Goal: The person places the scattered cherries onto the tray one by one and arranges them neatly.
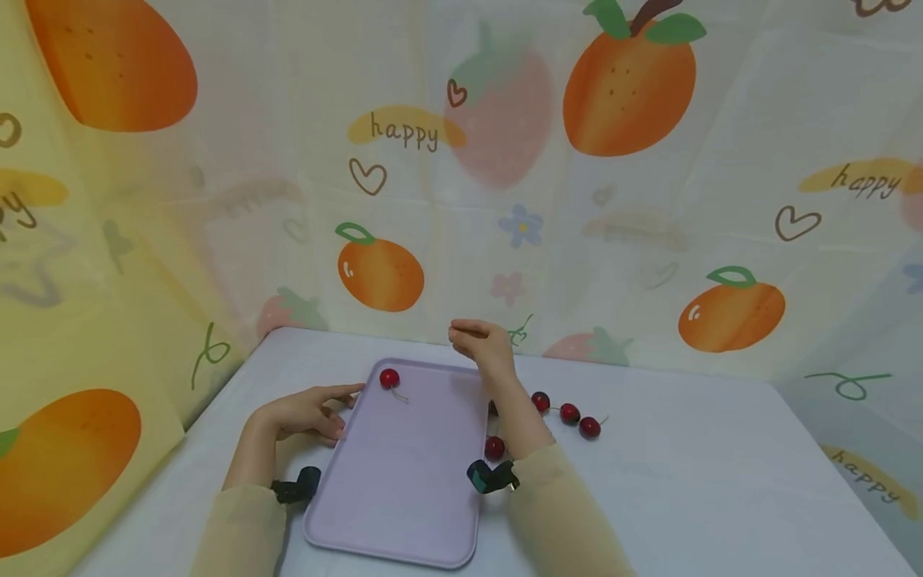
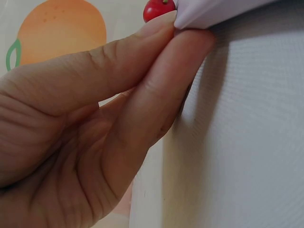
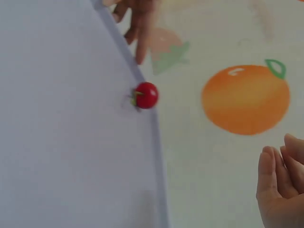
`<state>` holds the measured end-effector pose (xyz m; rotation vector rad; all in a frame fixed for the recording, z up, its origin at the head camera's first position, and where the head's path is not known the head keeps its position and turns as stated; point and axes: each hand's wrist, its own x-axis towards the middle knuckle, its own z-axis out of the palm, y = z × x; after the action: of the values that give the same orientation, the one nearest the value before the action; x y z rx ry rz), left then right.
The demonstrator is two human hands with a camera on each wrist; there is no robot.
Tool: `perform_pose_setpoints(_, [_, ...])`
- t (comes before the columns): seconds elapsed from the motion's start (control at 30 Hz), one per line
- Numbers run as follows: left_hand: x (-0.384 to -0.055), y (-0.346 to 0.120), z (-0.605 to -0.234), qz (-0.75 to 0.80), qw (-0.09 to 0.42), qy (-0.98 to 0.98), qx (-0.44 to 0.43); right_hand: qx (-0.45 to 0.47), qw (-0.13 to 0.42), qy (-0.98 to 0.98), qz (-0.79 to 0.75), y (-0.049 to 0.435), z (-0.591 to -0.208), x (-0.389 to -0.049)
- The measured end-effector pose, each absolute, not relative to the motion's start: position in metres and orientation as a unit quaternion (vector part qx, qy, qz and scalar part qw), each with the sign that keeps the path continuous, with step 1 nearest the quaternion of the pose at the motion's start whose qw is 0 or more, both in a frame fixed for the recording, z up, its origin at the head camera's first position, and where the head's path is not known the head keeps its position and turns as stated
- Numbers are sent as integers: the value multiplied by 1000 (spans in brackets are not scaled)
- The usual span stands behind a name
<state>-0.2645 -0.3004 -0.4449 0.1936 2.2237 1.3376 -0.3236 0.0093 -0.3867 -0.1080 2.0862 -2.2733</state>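
A lavender tray [image 1: 404, 473] lies on the white table, and one red cherry [image 1: 389, 377] with its stem sits near its far left corner. At the tray's left side, my left hand [image 1: 303, 410] pinches the rim between thumb and finger, as the left wrist view shows. My right hand [image 1: 492, 353] is raised over the far right end of the tray, fingers extended close together and holding nothing. In the right wrist view the cherry [image 3: 146, 95] appears beside the tray's rim, apart from the right fingers.
Several more cherries [image 1: 570, 413] lie on the table right of the tray, some partly hidden by the right forearm. A fruit-printed cloth [image 1: 620, 240] hangs behind and at the sides of the table [image 1: 707, 473]. Dark wrist cameras [image 1: 492, 477] sit at both cuffs.
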Motion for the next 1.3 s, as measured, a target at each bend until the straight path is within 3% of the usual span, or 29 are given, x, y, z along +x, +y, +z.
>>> perform_pose_setpoints(0.23, [-265, -301, -446, 493, 265, 826, 69, -76, 7, 694, -716, 50, -357, -321])
perform_pose_setpoints(0.53, [-266, -301, -446, 497, 266, 823, 68, -104, -20, 747, -656, 116, -349, -315])
perform_pose_setpoints(1.0, [-267, -302, -447, 505, 267, 817, 76, -54, -34, 806, -588, 200, -375, -304])
perform_pose_setpoints(1.3, [-265, -301, -444, 508, 269, 815, 72, -18, 10, 842, -539, 242, -407, -297])
